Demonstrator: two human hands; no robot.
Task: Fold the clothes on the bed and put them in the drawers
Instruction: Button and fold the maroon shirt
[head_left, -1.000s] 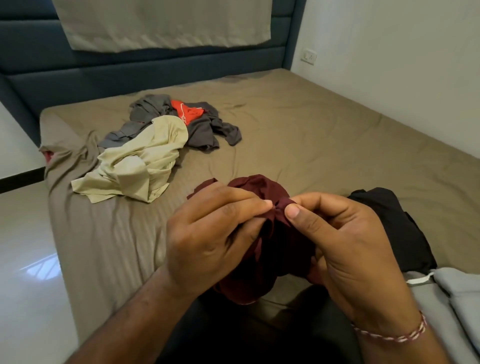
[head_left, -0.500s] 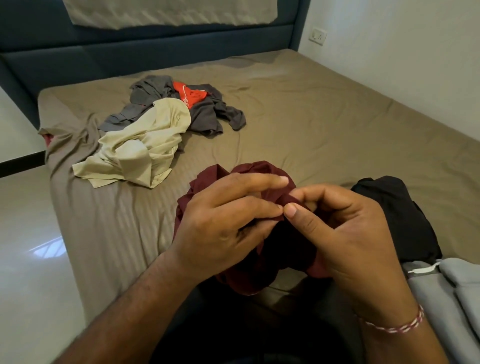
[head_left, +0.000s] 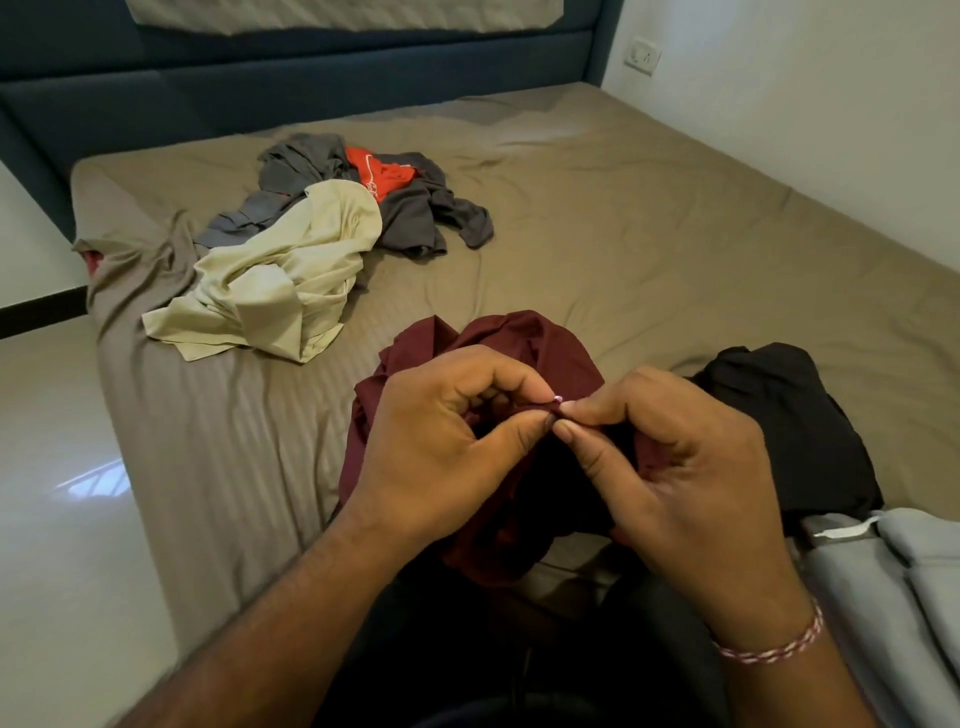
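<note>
Maroon garment (head_left: 524, 343): bunched, held up at the near edge of the bed (head_left: 649, 218), over the person's lap. Left hand (head_left: 441, 447) and right hand (head_left: 680, 467) meet at one small point of the maroon cloth; thumb and forefinger of each hand curled in and pinching a fold there, fingertips of the two hands touching. A tiny pale speck shows at the pinch; cannot tell what it is. Remaining cloth hangs below and between both hands. Red-and-white thread bracelet (head_left: 769, 644) on the right wrist. Just right of the maroon garment: black garment (head_left: 789, 415), crumpled on the bed; nearer the person than that, light grey garment (head_left: 893, 587) with a white tag, at the bed's near right corner. Beyond and left of the maroon garment, well apart: cream shirt (head_left: 291, 270), rumpled, overlapping a dark grey garment (head_left: 415, 213) with a red garment (head_left: 382, 174) lying on it. Bed sheet is olive-brown, striped weave, wrinkled. Blue padded headboard (head_left: 291, 88) at the far end; wall socket (head_left: 643, 54) on the white wall to its right.
</note>
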